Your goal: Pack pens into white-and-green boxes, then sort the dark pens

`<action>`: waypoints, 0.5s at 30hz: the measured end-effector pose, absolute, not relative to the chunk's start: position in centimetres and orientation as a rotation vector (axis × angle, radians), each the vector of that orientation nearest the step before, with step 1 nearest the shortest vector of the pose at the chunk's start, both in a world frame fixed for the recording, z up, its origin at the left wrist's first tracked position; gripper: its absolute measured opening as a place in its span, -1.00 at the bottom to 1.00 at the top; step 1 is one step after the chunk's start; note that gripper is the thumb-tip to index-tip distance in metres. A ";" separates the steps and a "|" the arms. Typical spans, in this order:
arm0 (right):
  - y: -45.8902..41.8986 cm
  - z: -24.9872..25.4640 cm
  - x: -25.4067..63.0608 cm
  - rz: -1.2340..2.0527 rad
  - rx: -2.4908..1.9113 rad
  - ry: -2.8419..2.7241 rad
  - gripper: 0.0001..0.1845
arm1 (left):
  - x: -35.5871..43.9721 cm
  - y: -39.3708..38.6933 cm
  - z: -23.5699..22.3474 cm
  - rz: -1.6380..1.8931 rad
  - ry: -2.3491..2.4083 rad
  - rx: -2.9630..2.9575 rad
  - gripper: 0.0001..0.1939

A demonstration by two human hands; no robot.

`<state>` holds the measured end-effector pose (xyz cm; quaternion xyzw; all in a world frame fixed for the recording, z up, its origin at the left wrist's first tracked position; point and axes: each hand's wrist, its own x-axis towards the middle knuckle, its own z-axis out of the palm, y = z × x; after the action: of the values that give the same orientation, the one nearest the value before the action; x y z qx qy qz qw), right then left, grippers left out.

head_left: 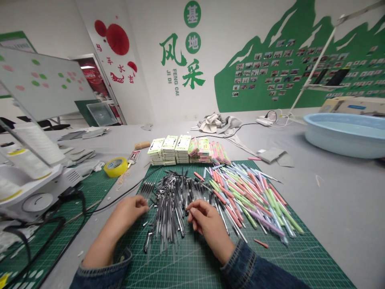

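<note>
A heap of black-and-clear pens and pen parts (170, 202) is spread over the green cutting mat (180, 269). Along the heap's left edge is my left hand (132, 210), its fingers curled together beside a small row of clear pens (147, 188). Whatever those fingers hold, if anything, is hidden. My right hand (209, 224) is at the heap's right side, thumb and forefinger pinched; I cannot make out anything between them. Farther right lies a pile of pink, green, blue and purple pens (246, 192).
Behind the pens stand stacked small boxes (176, 150). Yellow tape (116, 167) and a white sewing machine (39, 196) are on the left, with a black cable crossing the mat. A blue basin (345, 134) and grey cloth scraps (216, 122) sit farther back.
</note>
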<state>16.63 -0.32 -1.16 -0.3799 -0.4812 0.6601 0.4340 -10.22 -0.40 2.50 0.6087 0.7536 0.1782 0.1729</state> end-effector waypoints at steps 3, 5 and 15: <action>-0.3 -1.2 16.6 1.631 -0.945 -1.202 -0.80 | -8.9 -0.7 2.2 0.479 2.041 1.678 -0.86; -0.4 -1.3 16.5 1.623 -0.943 -1.207 -0.81 | -8.1 -0.5 1.8 0.438 2.055 1.694 -0.82; 0.3 -0.7 17.7 1.028 -1.187 -1.526 -0.88 | -7.2 0.4 0.6 0.499 2.014 1.651 -0.72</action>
<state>17.68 0.27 -0.71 -0.4819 -0.6193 0.4175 0.4583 -7.24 0.37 0.60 0.6041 0.7369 0.1825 0.2423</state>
